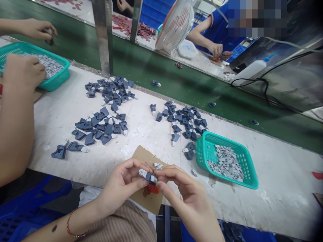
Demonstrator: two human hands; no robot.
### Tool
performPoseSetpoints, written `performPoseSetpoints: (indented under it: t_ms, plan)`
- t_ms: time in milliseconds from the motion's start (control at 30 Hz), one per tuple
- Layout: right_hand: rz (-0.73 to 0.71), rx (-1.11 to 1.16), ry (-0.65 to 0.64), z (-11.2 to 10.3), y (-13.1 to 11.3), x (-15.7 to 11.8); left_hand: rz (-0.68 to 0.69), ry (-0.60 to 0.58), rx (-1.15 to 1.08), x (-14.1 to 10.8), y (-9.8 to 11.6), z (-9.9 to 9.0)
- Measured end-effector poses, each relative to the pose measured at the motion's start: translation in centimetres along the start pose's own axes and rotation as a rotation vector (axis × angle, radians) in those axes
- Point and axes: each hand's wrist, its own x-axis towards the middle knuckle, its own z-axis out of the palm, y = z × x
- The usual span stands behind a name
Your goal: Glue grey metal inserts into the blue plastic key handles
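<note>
A small dark-blue and pale-grey plastic piece (150, 177) is held between both bare hands, above the near side of the work surface: its left end is gripped by the thumb and fingers of the left hand (121, 183), and its right end is pinched narrowly by those of the right hand (186, 188). Beneath it, a glossy red object (153, 189) (mostly hidden, so its form cannot be told) is seen over a brown cardboard sheet (144, 155), on which a few pale-grey loose bits (158, 166) are scattered. The work is judged to be partway through: one piece is in hand, and a good stock of grey bits is left in the teal perforated plastic basket (200, 151) to the right. Beyond, dark-blue plastic parts (109, 129), many with pale tips, are heaped to left and right; which are finished cannot be told. As for room, the near table edge is passed over by both forearms, rightward movement is bounded by the basket, and more space is offered by the white tabletop (141, 134) between the heaps. The far side is bordered by a green strip (136, 64); at far left, reach is limited by a neighbouring worker's hand (26, 69) over a second teal basket (59, 79).
</note>
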Motion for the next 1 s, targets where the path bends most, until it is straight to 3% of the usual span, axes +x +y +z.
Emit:
performPoseSetpoints:
  t_ms: [367, 767, 1000]
  plan:
    - [0.109, 0.437, 0.122, 2.3, -0.2, 0.5, -0.088, 0.002, -0.107, 0.3, 0.0, 0.7]
    - [-0.148, 0.200, 0.233, 3.0, 1.8, 0.2, -0.153, 0.029, -0.176, 0.3, 0.0, 1.3]
    - [-0.016, 0.329, 0.262, 3.4, 2.2, -0.1, -0.129, 0.016, -0.143, 0.4, -0.3, 1.3]
